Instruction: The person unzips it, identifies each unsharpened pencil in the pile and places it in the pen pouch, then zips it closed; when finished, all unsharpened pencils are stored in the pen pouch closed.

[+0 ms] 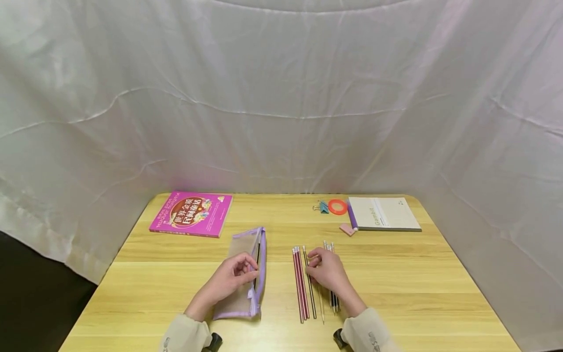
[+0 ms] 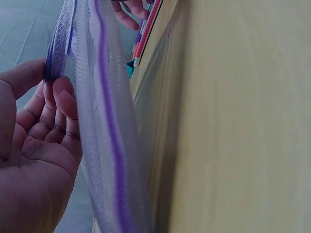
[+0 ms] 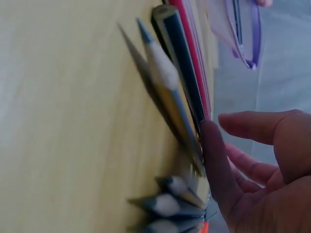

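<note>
A mesh pencil case with purple trim (image 1: 262, 264) lies left of the table's middle. My left hand (image 1: 230, 276) pinches its zipped edge between thumb and fingers, and a dark pencil shows inside the opening. To the right, several maroon striped pencils (image 1: 300, 288) lie side by side. Beside them are a black pencil (image 1: 312, 298) and a yellowish pencil (image 1: 322, 308). My right hand (image 1: 329, 270) is over these, its finger touching the pencils while the thumb (image 3: 248, 125) stands apart. Several dark sharpened pencils (image 1: 333, 300) lie partly under that hand.
At the back left lies a pink book (image 1: 215, 215). Toward the back right are a notebook (image 1: 391, 212), a purple marker (image 1: 352, 216), an orange tape ring (image 1: 331, 211), a teal binder clip (image 1: 324, 207) and a pink eraser (image 1: 346, 229). Pale curtains surround the table.
</note>
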{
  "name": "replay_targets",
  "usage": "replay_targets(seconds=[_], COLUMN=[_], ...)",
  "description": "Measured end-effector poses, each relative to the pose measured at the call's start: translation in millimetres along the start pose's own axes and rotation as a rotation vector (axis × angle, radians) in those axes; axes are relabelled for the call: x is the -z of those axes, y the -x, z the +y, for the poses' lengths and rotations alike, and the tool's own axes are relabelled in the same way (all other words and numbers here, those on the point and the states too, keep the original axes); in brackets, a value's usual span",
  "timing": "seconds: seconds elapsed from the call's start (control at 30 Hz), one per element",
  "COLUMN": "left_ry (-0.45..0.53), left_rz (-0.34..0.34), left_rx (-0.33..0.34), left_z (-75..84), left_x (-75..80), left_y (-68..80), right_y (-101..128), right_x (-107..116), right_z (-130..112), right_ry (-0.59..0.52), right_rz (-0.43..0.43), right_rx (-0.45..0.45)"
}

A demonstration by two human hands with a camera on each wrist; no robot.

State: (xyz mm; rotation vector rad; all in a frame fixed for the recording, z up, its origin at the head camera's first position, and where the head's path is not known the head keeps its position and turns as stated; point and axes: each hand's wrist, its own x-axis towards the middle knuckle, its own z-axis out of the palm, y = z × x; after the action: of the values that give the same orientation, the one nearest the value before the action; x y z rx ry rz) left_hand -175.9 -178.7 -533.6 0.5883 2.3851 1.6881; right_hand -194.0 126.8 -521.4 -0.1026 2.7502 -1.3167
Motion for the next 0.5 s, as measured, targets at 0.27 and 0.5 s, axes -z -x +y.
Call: replay_targets(seconds=[0.27,0.5], left_ry=[0.015,0.016], left_rz=[-0.012,-0.011], left_rx=[-0.023,-0.027], left_z=[-0.6,-1.2], left_x=[-1.0,0.0], left_y=[0.4,1.4], right_y=[-3.2,-7.4], right_x=[-6.4,-8.0], right_z=[-5.0,-5.6], right_ry=[0.171,0.203], right_rz=[0.001,-0.019], right_rx=[0.046,0.02])
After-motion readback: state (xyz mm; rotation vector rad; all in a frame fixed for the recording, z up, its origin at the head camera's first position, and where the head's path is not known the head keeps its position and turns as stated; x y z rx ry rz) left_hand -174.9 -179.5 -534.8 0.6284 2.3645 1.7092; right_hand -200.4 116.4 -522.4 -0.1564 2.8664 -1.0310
